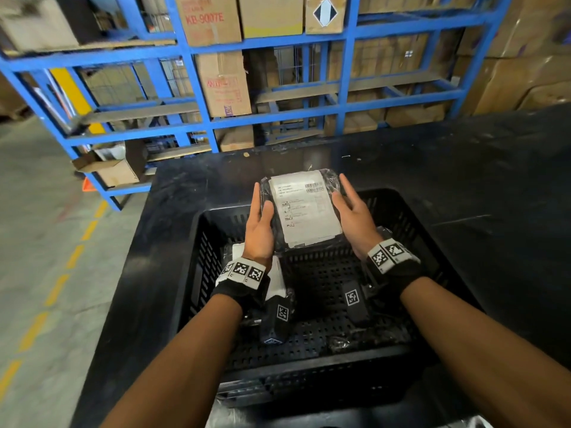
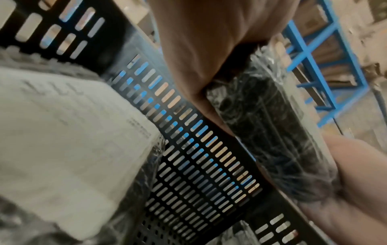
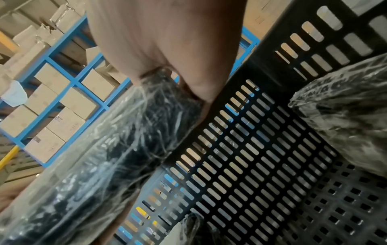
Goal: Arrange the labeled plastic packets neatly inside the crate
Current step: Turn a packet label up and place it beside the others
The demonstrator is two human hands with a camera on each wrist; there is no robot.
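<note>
I hold a plastic packet (image 1: 304, 208) of dark contents with a large white label facing up, above the far side of the black slotted crate (image 1: 197, 261). My left hand (image 1: 261, 217) grips its left edge with the thumb on top. My right hand (image 1: 352, 211) holds the right edge, fingers stretched along it. The left wrist view shows the left hand (image 2: 209, 49) wrapped round the packet (image 2: 272, 124). In the right wrist view the right hand (image 3: 167, 41) pinches the packet (image 3: 125, 149). A second labeled packet (image 1: 278, 279) lies in the crate's left part, and another packet (image 3: 345, 116) at its right.
The crate stands on a black table (image 1: 494, 180). Behind the table stand blue racks (image 1: 346, 72) with cardboard boxes (image 1: 225, 84). A grey floor with a dashed yellow line (image 1: 55, 291) runs along the left. Crinkled plastic (image 1: 340, 344) lies on the crate floor near me.
</note>
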